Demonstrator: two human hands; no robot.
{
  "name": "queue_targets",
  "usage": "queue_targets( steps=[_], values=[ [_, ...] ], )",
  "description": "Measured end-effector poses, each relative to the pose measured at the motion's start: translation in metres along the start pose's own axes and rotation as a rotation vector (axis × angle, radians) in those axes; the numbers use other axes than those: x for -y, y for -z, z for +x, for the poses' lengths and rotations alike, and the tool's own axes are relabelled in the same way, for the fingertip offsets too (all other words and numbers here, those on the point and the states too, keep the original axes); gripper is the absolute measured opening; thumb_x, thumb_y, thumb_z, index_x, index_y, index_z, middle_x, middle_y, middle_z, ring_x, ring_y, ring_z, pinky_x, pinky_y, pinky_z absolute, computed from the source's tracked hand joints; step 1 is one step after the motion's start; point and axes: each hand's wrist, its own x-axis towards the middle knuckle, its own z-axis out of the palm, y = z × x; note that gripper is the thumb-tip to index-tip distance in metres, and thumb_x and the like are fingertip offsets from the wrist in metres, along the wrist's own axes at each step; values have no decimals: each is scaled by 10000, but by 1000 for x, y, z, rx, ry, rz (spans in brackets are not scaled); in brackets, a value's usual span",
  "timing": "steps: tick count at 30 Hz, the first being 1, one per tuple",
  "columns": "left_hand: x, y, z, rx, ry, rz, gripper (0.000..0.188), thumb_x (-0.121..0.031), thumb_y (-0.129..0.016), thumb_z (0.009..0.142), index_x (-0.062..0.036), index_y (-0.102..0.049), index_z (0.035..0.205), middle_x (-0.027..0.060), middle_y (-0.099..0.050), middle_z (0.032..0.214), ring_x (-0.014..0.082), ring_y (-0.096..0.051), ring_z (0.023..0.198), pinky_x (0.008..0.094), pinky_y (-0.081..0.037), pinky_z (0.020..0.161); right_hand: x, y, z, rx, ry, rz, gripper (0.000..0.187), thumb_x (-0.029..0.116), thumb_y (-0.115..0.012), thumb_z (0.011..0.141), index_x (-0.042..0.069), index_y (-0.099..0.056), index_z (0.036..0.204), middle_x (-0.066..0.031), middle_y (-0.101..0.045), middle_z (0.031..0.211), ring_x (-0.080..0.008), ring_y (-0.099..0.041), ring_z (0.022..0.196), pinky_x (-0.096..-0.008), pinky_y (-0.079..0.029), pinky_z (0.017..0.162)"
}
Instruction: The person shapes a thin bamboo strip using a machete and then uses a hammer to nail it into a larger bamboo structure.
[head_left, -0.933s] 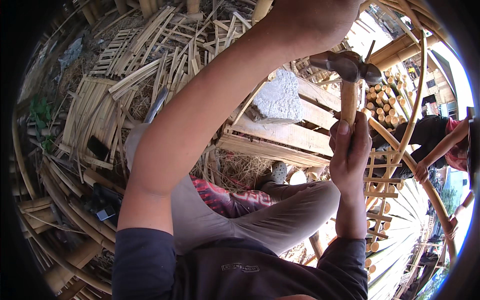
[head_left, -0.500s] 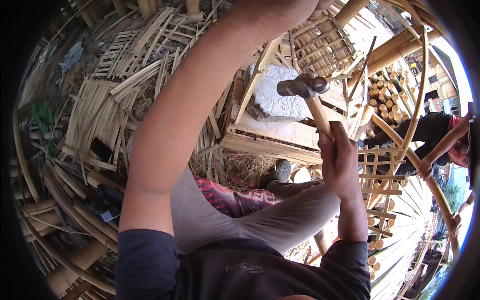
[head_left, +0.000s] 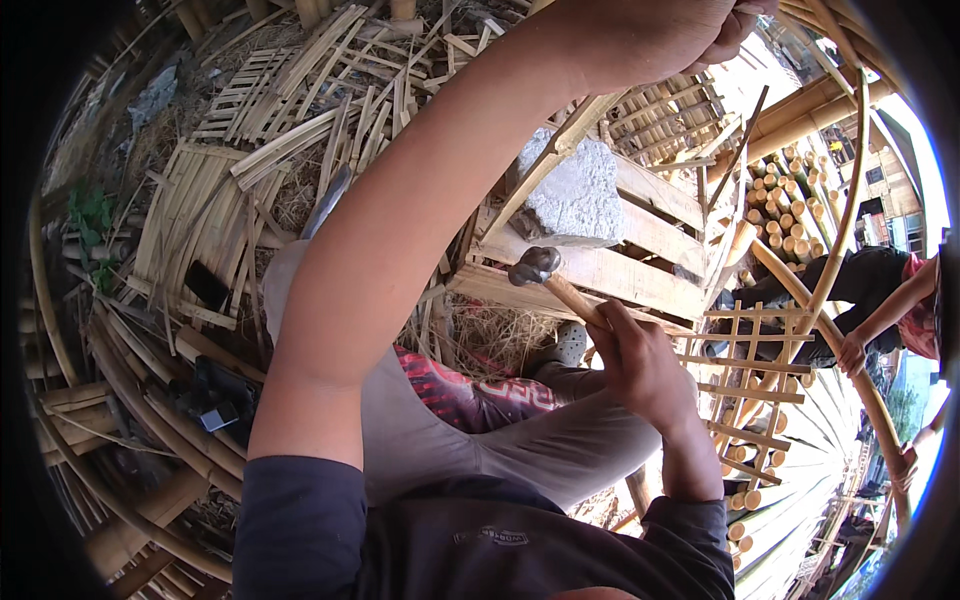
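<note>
My right hand (head_left: 642, 365) is closed around the wooden handle of a ball-peen hammer (head_left: 572, 298). The hammer's dark metal head points left, over the near edge of a wooden slatted platform (head_left: 590, 268). Stretched across the view, my left arm ends in my left hand (head_left: 690, 45) at the upper edge, fingers curled closed. What those fingers hold, if anything, is hidden. A rough grey stone block (head_left: 575, 190) sits on the platform. Beside it a split bamboo strip (head_left: 540, 170) slants upward and passes behind my left forearm.
Bamboo slat panels (head_left: 180, 225) and loose strips lie at left, with a dark flat rectangular object (head_left: 207, 285) on one. A lattice (head_left: 745, 365) stands right of my right hand, near stacked bamboo poles (head_left: 790, 205). Another person's hand (head_left: 852, 355) grips a bamboo pole at far right.
The hammer has come down and left, from in front of the stone to the platform's near edge. My left hand has moved right and further into view, its curled fingers now showing.
</note>
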Motion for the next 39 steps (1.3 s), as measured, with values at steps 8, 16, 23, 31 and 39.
queue_targets(
  steps=[8, 16, 23, 31, 39],
  values=[
    [1, -4, 3, 11, 75, 39, 614, -700, -231, 1012, -199, -325, 670, -60, -234, 524, 58, -198, 389, 235, -226, 359, 13, 34, 11, -380, 45, 75, 111, 40, -565, 982, -19, -554, 1075, -217, -572, 654, -454, -601, 596, -434, -434, 517],
    [9, -16, 8, -24, 3, 140, 637, -695, -214, 1016, -194, -325, 639, -48, -228, 527, 53, -200, 395, 244, -224, 362, 5, 17, 25, -187, 97, -59, 139, 92, -587, 990, 23, -527, 1094, -226, -599, 633, -449, -614, 581, -521, -433, 492],
    [4, -14, 3, -5, 112, 92, 632, -692, -220, 1018, -195, -335, 644, -53, -239, 534, 57, -198, 408, 259, -216, 361, 18, 26, 11, -274, 67, -8, 154, 69, -582, 984, 5, -552, 1121, -222, -622, 712, -446, -637, 630, -482, -445, 529],
    [7, -16, 6, 10, 54, 105, 633, -696, -229, 1014, -199, -336, 637, -53, -239, 522, 55, -196, 392, 246, -219, 352, 7, 27, 27, -330, 30, -73, 84, 65, -544, 1005, -4, -520, 1046, -220, -559, 609, -451, -586, 551, -492, -408, 492],
    [2, -5, 5, -21, 68, 71, 613, -698, -249, 1010, -206, -317, 651, -61, -225, 529, 52, -186, 391, 231, -211, 351, -1, 16, 10, -161, -7, 5, 85, 81, -608, 977, 22, -550, 1000, -222, -593, 640, -458, -609, 608, -496, -429, 519]
  ],
)
